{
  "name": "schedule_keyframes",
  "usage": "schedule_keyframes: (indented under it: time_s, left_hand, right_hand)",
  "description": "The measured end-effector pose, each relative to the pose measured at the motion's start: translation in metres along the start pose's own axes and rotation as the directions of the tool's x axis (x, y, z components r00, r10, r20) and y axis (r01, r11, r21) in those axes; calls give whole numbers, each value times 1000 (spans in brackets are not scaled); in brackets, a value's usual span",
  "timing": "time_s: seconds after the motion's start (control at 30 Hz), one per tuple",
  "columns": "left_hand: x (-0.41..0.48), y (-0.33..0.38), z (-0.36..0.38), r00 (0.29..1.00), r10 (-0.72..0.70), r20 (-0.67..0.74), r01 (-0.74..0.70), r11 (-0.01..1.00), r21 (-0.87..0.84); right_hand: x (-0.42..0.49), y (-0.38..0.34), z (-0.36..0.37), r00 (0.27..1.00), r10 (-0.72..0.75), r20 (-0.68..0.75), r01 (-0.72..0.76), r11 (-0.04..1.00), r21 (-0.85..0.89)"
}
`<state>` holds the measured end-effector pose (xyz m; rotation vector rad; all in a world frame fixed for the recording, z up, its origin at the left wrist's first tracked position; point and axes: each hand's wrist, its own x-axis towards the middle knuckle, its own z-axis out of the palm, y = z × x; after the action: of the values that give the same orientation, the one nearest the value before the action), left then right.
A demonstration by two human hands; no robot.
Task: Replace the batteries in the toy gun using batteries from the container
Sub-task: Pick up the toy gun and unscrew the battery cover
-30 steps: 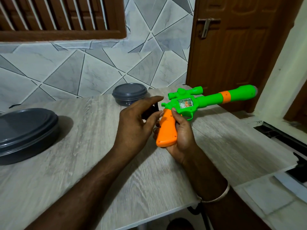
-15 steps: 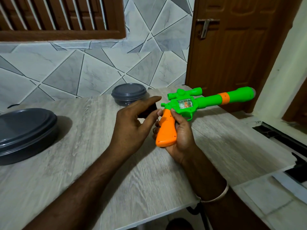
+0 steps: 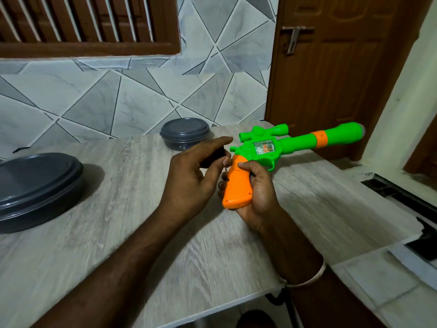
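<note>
Orange-gripped and green-barrelled, the one toy gun is held above the surface, its grip clasped in the right hand. The left hand grasps one dark-handled tool, with the thin shaft at the grip's edge. Two grey lidded containers stand on the surface: a small container behind the hands and a large container at the left.

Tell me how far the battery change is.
Done: nothing visible; the grip is closed. In hand: right hand holds the toy gun, left hand holds a screwdriver to its grip. Left: open it, swap batteries; small container and big container are lidded.
</note>
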<state>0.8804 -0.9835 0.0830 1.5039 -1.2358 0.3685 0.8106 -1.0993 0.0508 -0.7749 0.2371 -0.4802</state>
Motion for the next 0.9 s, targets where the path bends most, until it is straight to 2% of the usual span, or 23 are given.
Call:
schedule_keyframes:
  time_s: [0.17, 0.33, 0.53, 0.7, 0.9]
  left_hand:
    - [2, 0, 1, 997, 28, -67, -22, 996, 92]
    - [0, -2, -1, 1000, -6, -6, 6, 1000, 21]
    - [1, -2, -1, 998, 15, -53, -10, 996, 85]
    - [0, 0, -1, 1000, -1, 23, 1, 1000, 17]
    - [0, 1, 1, 999, 21, -34, -18, 997, 72]
  right_hand:
    - [-1, 0, -1, 1000, -9, 11, 9, 1000, -23]
    - [-1, -1, 0, 1000, 0, 31, 1, 1000, -4]
    - [-2, 0, -1, 999, -8, 36, 9, 1000, -17]
    - [0, 1, -2, 1000, 2, 19, -2, 1000, -24]
    - [0, 1, -2, 1000, 2, 23, -2, 1000, -18]
